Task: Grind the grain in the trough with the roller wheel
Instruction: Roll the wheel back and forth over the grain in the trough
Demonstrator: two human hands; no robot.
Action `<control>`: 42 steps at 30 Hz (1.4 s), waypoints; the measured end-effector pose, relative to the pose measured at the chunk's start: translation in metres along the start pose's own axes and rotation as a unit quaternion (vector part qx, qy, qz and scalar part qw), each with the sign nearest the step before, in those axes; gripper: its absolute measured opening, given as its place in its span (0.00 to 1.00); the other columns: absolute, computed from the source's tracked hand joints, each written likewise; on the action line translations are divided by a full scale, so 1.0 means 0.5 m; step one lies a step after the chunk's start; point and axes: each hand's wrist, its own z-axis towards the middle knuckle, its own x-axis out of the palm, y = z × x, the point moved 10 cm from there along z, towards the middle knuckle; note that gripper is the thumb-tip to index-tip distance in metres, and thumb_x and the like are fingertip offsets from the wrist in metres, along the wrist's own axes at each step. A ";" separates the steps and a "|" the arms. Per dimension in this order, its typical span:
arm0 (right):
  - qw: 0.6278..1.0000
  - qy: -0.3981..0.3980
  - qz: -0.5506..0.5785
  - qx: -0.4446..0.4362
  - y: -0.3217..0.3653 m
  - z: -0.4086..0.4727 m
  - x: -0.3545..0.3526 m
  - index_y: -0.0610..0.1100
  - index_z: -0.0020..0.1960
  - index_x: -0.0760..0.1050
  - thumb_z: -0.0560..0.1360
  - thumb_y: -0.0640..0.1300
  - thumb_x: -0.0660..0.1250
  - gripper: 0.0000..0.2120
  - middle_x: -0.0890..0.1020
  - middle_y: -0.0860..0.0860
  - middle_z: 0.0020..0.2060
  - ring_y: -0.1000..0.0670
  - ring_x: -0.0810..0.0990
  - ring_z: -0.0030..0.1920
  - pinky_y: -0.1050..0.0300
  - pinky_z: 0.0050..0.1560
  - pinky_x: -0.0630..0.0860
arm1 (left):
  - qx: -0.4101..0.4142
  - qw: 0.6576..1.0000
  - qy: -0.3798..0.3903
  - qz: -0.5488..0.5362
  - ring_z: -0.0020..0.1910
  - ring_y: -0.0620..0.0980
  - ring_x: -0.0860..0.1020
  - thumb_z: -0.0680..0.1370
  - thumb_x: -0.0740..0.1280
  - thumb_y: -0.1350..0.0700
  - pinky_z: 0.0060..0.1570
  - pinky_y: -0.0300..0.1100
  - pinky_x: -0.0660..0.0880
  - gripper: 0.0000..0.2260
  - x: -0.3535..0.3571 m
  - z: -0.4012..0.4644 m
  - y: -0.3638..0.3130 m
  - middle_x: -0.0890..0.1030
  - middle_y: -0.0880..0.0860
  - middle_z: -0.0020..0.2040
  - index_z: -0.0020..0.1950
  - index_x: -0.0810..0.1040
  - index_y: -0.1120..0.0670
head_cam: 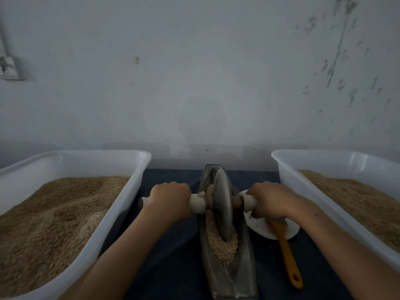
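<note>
I have my left hand [171, 200] and right hand [269, 201] each clenched around an end of the axle handle [197, 203], the roller wheel [223, 202] standing upright in the grain [218, 239] of the narrow trough [240, 276], hemmed between two grain-filled tubs, left [121, 217] and right [303, 191].

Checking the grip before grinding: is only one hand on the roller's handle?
No, the left hand and the right hand each grip a handle end beside the roller wheel.

Grey roller wheel [223, 204] stands upright in the narrow metal trough [240, 276] amid tan grain [223, 245].
</note>
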 end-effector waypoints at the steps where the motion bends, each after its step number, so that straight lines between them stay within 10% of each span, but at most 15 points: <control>1: 1.000 -0.015 0.000 0.001 -0.001 0.002 -0.003 0.49 0.52 0.78 0.72 0.47 0.69 0.09 0.80 0.51 0.43 0.51 0.79 0.43 0.58 0.40 0.73 | -0.003 1.000 -0.006 -0.003 0.49 0.50 0.77 0.75 0.67 0.51 0.44 0.42 0.69 0.14 -0.001 0.001 0.001 0.79 0.51 0.51 0.58 0.74 0.53; 9: 0.984 -0.178 0.011 0.005 -0.003 0.002 -0.034 0.49 0.43 0.74 0.75 0.45 0.63 0.03 0.80 0.52 0.40 0.49 0.79 0.42 0.54 0.41 0.74 | -0.022 0.996 -0.090 -0.017 0.51 0.51 0.77 0.77 0.65 0.52 0.43 0.42 0.66 0.09 -0.024 0.000 0.003 0.78 0.50 0.52 0.56 0.73 0.51; 18: 1.000 0.000 0.007 -0.011 -0.001 0.004 0.000 0.53 0.43 0.70 0.71 0.47 0.70 0.08 0.75 0.55 0.35 0.52 0.77 0.40 0.60 0.35 0.69 | 0.010 1.000 -0.008 0.000 0.50 0.50 0.77 0.75 0.66 0.52 0.45 0.42 0.69 0.13 -0.003 0.002 -0.002 0.78 0.51 0.51 0.59 0.73 0.53; 31: 0.985 -0.172 0.011 0.009 0.000 -0.003 -0.037 0.50 0.42 0.72 0.75 0.46 0.62 0.03 0.80 0.52 0.42 0.49 0.79 0.44 0.55 0.42 0.74 | -0.021 0.995 -0.094 -0.011 0.53 0.51 0.77 0.77 0.64 0.52 0.43 0.42 0.66 0.10 -0.026 -0.002 0.002 0.78 0.51 0.54 0.58 0.72 0.50; 42: 1.000 -0.015 -0.012 -0.013 0.004 0.002 -0.007 0.51 0.51 0.76 0.72 0.46 0.69 0.08 0.75 0.54 0.38 0.52 0.75 0.40 0.60 0.34 0.67 | 0.003 1.000 0.002 -0.003 0.50 0.50 0.77 0.75 0.67 0.52 0.45 0.42 0.69 0.14 -0.001 -0.001 -0.002 0.78 0.51 0.52 0.59 0.73 0.54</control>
